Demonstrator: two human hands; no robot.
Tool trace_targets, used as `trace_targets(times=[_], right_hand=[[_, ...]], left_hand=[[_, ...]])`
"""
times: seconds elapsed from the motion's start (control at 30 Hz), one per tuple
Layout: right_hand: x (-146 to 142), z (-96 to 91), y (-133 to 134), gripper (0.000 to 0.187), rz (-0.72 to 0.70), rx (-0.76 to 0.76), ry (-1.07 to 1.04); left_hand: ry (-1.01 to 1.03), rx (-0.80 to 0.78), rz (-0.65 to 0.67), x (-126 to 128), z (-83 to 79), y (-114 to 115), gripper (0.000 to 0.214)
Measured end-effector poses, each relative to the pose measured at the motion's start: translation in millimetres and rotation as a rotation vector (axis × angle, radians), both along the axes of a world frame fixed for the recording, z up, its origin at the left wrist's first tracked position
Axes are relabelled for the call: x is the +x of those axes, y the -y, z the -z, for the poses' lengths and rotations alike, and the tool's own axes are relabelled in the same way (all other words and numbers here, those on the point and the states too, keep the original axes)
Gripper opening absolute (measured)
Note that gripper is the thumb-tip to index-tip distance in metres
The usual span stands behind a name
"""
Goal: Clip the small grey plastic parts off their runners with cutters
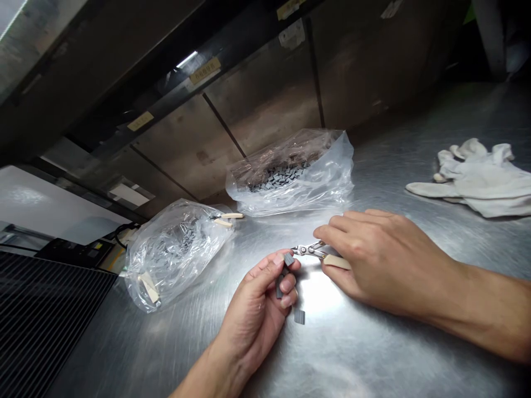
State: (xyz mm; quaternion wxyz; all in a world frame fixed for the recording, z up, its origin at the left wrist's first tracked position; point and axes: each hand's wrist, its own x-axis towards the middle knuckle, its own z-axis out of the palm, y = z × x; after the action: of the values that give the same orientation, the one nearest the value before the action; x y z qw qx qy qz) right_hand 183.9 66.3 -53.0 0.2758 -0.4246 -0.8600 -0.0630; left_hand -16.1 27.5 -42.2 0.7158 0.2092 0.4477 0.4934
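My left hand (pixel 261 304) is closed around a few small grey ribbed pieces. One grey piece (pixel 289 258) is pinched between thumb and forefinger, and another (pixel 279 286) is tucked in the curled fingers. In my right hand (pixel 369 254) is a pair of pliers (pixel 305 250) with cream handles. Their jaw tips reach the edge of the pinched piece; whether they touch it I cannot tell. Just below my left fingers, a loose grey piece (pixel 299 317) lies on the metal table (pixel 352 354).
Behind my hands is an open clear bag (pixel 327 188) of grey pieces. A second clear bag (pixel 170 265) stands at left, with cream-handled tools (pixel 224 223) at its edge. White gloves (pixel 481 179) lie at right. A dark ribbed grille (pixel 45 315) borders the left side.
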Motion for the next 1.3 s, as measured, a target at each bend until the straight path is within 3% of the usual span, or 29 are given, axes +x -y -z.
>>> trace_targets(times=[0.43, 0.7, 1.1, 1.3], right_hand=[[0.1, 3.2, -0.3, 0.009, 0.001, -0.050, -0.029], [1.6, 1.6, -2.7, 0.003, -0.136, 0.001, -0.027], [3.9, -0.5, -3.8, 0.009, -0.166, 0.084, 0.018], [3.6, -0.3, -3.3, 0.009, -0.179, 0.032, 0.020]], left_hand=[[0.012, 0.005, -0.003, -0.2, 0.4, 1.1, 0.009], [0.019, -0.004, -0.023, 0.1, -0.1, 1.1, 0.017], [0.005, 0.015, 0.005, 0.2, 1.4, 2.2, 0.018], [-0.004, 0.016, 0.010, 0.0, 2.1, 2.5, 0.018]])
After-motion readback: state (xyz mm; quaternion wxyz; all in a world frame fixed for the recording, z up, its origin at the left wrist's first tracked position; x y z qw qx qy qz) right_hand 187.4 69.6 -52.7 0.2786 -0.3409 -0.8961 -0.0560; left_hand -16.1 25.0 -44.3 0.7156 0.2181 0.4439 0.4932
